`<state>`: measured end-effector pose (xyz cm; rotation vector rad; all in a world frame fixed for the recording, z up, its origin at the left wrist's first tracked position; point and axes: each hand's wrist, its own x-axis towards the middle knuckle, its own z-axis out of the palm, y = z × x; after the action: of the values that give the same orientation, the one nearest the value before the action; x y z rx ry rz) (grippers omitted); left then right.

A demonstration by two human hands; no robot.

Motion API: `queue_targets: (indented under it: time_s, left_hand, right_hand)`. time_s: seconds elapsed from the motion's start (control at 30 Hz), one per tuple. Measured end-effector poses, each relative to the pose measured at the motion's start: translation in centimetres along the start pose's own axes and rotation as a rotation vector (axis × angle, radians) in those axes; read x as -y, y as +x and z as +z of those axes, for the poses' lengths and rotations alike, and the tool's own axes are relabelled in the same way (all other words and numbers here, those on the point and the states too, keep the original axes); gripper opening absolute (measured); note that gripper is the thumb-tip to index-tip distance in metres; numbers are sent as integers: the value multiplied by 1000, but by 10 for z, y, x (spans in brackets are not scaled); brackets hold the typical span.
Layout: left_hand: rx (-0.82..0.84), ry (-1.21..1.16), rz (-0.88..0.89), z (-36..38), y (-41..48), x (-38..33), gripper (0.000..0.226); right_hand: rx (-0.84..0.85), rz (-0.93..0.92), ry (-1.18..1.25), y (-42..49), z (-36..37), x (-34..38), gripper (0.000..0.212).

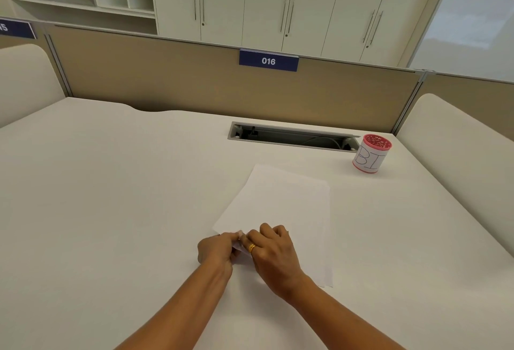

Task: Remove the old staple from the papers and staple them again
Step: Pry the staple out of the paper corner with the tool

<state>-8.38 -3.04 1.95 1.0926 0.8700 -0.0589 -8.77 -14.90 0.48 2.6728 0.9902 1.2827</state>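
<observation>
- The left hand (215, 251), at lower centre of the frame, pinches the near-left corner of the papers (281, 205) with curled fingers.
- The right hand (274, 255), wearing a gold ring (252, 248), meets it fingertip to fingertip and grips the same lifted corner.
- The papers otherwise lie flat on the tabletop (111, 182), mid-frame, above the hands.
- A pink cup (371, 153) stands at the right, just beside a cable slot (292, 136).
</observation>
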Motion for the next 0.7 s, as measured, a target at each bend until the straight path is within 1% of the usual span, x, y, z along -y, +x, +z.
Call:
queue_targets:
  time_s: [0.1,0.2,0.27,0.5,0.6,0.7]
  left_hand:
    - [5,-3,1,-1,-2,-1,15]
    - [12,-24,1,0,-2,-2,20]
    - [13,-26,7,1,-1,-4,19]
    - [34,-8,9,3,2,-4,18]
    - [59,-12,21,3,0,-6,14]
    - [81,-72,20,3,-1,-9,14]
  right_hand:
    - [-18,-18,-5,-1,1,0,15]
    - [-57,-11,1,-1,0,2,25]
    - [-66,3,-8,0,-2,2,27]
    - [-63,15,1,-1,2,-2,24]
    - [-48,99,75,0,2,-2,22]
    - [4,269,169,2,0,-4,16]
